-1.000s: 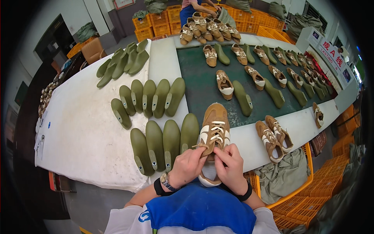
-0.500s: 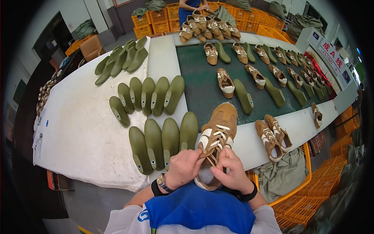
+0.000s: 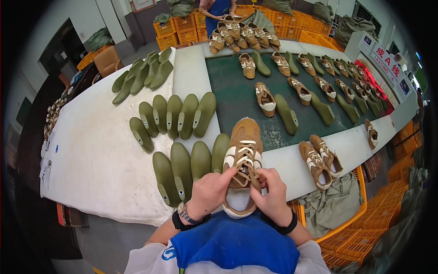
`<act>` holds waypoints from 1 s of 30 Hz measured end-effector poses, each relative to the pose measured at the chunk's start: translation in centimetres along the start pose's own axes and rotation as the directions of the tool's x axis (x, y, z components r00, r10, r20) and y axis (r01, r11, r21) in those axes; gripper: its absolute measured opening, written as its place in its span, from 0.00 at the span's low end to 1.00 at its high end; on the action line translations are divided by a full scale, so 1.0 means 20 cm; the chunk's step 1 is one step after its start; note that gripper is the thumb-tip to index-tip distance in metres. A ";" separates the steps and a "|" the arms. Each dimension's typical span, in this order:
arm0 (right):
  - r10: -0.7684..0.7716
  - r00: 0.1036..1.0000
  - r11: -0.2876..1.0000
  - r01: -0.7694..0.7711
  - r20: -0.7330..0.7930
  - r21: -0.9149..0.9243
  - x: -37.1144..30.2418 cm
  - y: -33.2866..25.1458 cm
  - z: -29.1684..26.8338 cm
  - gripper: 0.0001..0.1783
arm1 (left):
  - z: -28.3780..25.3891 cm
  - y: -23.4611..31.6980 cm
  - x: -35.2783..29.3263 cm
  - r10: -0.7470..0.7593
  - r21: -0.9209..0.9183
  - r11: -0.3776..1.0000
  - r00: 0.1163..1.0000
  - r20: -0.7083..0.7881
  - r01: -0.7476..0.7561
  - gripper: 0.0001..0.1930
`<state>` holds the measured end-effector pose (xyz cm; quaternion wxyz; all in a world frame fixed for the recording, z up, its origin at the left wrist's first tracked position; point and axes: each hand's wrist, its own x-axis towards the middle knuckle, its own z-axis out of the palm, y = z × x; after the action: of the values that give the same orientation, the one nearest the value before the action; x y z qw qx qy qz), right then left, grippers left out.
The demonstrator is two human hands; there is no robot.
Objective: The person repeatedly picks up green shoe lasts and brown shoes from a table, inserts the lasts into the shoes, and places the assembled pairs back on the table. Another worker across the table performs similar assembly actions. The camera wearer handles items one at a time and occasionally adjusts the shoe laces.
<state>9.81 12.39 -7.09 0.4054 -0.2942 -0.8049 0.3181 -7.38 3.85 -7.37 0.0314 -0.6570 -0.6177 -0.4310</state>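
Sneaker (image 3: 245, 131), hands (image 3: 207, 194) at its opening, green lasts (image 3: 200, 160) alongside

The place was recognised as a shoe-factory workshop: green shoe lasts (image 3: 174, 114) were ranged in rows on a partly cloth-covered bench (image 3: 189, 75), brown sneakers (image 3: 264, 95) were set out beside more lasts on a dark green surface (image 3: 235, 102), orange plastic crates (image 3: 187, 36) were stacked behind, and a blue apron (image 3: 219, 10) was worn by a co-worker.

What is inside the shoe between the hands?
Inside the brown-and-white shoe, a pale ribbed surface shows through the opening near the heel. The toe end is covered by the upper and laces, so its inside cannot be seen.
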 end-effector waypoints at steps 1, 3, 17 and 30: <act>-0.020 0.999 0.999 0.021 -0.028 0.027 0.00 0.00 0.01 0.23 | -0.01 0.00 0.00 0.027 0.082 0.996 0.995 0.095 -0.035 0.25; -0.059 0.991 0.992 0.071 -0.117 0.103 0.00 0.00 0.03 0.21 | -0.01 0.00 0.00 0.044 0.167 0.983 0.975 0.217 -0.082 0.28; 0.060 0.982 0.937 0.006 -0.178 0.350 -0.07 0.10 0.02 0.17 | -0.09 -0.06 -0.05 0.223 -0.108 0.974 0.918 0.329 -0.197 0.15; 0.374 0.928 0.908 -0.366 -0.002 -0.206 -0.03 0.95 -0.40 0.24 | -0.03 -0.18 -0.14 -0.061 -0.058 0.993 0.854 0.517 0.106 0.26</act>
<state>20.85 25.98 -17.85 0.2908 -0.4750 -0.7701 0.3111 -10.46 2.11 -10.47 -0.1811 -0.7216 -0.6128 -0.2666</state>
